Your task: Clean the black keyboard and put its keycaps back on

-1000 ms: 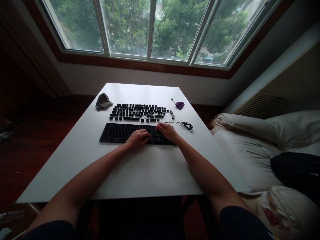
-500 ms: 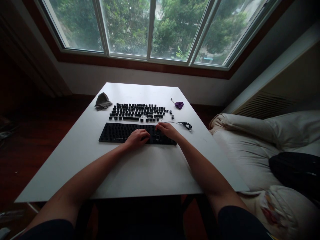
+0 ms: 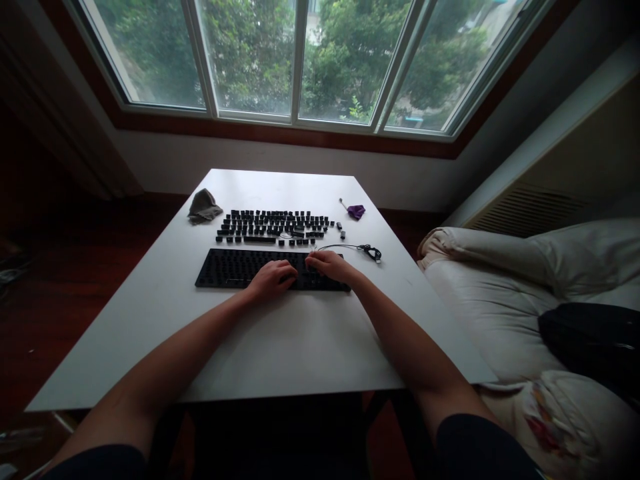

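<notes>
Setup: white, flat tabletop [image 3: 300, 353], its far edge toward the window. Long black rectangular keyboard body [image 3: 227, 268] lies flat across the middle, its long sides roughly parallel to the near edge and well apart from it.

Hands: left hand [image 3: 274, 277] rests on the near side of the keyboard, fingers curled in; cannot tell whether they grip anything. Right hand [image 3: 330, 265] is above the keyboard's right half, thumb and fingertips drawn close together; faint thin lines show just beyond the tips, but whether they are pinched there cannot be told. The hands are near each other, not visibly touching.

Surroundings: small black plastic keycaps [image 3: 259, 239] stand in rows between keyboard and far edge. Thin black cable [image 3: 370, 252] runs from behind the right hand to a bundled coil near the right edge; its start is hidden. Crumpled grey cloth [image 3: 203, 205] sits by the left edge near the far left corner; small purple cloth [image 3: 356, 212] by the right edge near the far right corner.

Risks (judgement): a sideways pull by the right hand could strain a switch; light bracing by the left could let the body slide into the nearest row and muddle its order; a forearm catching the cable could drag the keyboard askew.
</notes>
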`<act>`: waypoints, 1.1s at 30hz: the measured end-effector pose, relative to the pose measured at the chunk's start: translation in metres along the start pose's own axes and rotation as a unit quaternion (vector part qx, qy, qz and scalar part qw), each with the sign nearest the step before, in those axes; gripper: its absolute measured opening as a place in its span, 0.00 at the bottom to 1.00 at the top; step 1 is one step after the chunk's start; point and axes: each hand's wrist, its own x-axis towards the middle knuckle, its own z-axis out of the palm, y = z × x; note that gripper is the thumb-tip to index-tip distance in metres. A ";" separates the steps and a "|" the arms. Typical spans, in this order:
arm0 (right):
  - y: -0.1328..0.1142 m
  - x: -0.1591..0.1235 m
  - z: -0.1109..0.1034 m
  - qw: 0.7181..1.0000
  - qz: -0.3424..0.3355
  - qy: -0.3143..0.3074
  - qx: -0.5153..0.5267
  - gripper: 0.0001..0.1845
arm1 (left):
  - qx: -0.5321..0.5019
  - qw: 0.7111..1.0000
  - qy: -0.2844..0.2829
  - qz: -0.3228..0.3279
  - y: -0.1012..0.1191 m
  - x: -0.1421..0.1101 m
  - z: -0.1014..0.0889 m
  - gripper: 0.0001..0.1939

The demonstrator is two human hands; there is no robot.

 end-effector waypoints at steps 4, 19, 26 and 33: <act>-0.012 -0.008 -0.006 0.997 -0.055 -0.039 -0.038 0.23 | -0.006 1.000 0.003 -0.002 0.000 0.000 0.000 0.09; -0.037 -0.025 -0.015 0.978 -0.087 -0.065 -0.180 0.11 | 0.028 0.999 -0.018 0.017 0.000 -0.001 0.000 0.12; -0.027 -0.022 -0.020 0.982 -0.088 -0.070 -0.149 0.14 | 0.087 0.994 -0.054 0.048 0.003 0.000 0.002 0.15; -0.030 -0.028 -0.031 0.995 -0.048 -0.092 -0.012 0.17 | 0.086 0.994 -0.057 0.039 0.003 0.001 0.002 0.13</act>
